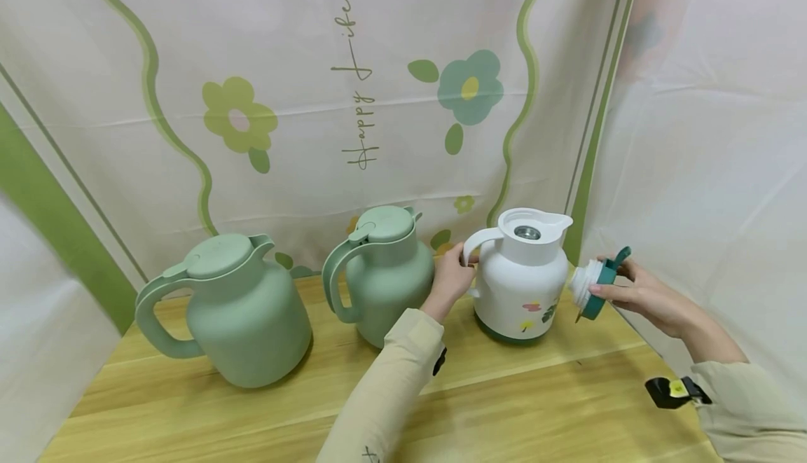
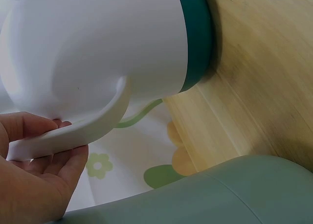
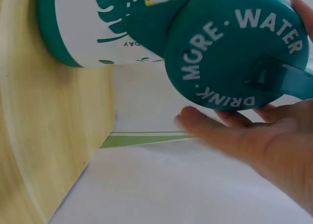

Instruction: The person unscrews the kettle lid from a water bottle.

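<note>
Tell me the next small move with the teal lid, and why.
Probably turn the teal lid, held in the right grip, white end down above the white jug: that end points sideways, the jug's mouth is uncovered, and the left grip holds the handle.

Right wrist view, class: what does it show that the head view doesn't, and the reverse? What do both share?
Right wrist only: the "DRINK MORE WATER" lettering on the teal lid.

Head only: the leftmost green jug, the middle green jug, the open mouth of the white jug, and the left hand gripping its handle.

Both: the right hand holding the lid, the white jug's side, and the wooden table.
</note>
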`<state>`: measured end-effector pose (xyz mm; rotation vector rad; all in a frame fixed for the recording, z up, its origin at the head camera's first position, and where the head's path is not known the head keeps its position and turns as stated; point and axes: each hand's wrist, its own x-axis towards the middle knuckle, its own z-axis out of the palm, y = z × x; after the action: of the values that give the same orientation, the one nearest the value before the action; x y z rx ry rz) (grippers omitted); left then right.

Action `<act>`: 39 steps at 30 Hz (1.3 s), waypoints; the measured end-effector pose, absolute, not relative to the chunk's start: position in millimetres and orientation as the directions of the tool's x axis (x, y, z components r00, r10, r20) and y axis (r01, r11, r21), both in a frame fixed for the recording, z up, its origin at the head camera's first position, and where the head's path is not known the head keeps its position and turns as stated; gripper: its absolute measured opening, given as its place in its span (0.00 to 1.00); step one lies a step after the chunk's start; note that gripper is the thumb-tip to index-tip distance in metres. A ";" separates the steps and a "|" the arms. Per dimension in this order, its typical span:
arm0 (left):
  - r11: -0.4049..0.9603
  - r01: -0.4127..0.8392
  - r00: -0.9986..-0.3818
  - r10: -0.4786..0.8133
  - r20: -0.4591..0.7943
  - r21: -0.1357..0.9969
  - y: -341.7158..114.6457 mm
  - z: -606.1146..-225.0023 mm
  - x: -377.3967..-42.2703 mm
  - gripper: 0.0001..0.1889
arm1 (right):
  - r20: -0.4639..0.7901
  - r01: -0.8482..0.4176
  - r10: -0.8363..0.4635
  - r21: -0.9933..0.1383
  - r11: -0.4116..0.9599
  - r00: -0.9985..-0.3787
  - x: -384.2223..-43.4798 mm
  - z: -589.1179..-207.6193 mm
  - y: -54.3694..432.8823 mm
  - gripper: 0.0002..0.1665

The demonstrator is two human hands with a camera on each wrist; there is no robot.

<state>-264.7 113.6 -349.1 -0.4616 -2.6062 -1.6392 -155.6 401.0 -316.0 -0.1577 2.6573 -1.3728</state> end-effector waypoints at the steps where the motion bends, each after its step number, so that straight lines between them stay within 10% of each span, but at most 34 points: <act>1: 0.401 0.264 -0.955 0.234 0.180 0.877 113.8 -349.3 -265.0 0.11 | -0.077 -0.027 -0.150 -0.807 0.590 -0.986 -155.4 -317.6 401.8 0.47; 39: 0.407 0.246 -0.962 0.214 0.170 0.880 113.9 -348.7 -264.4 0.14 | -0.138 0.051 -0.087 -0.769 0.637 -0.987 -138.5 -371.7 411.9 0.46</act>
<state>-264.4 113.9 -348.7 -0.4274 -2.6094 -1.6398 -138.5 411.9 -371.7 -0.0300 2.6924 -1.2735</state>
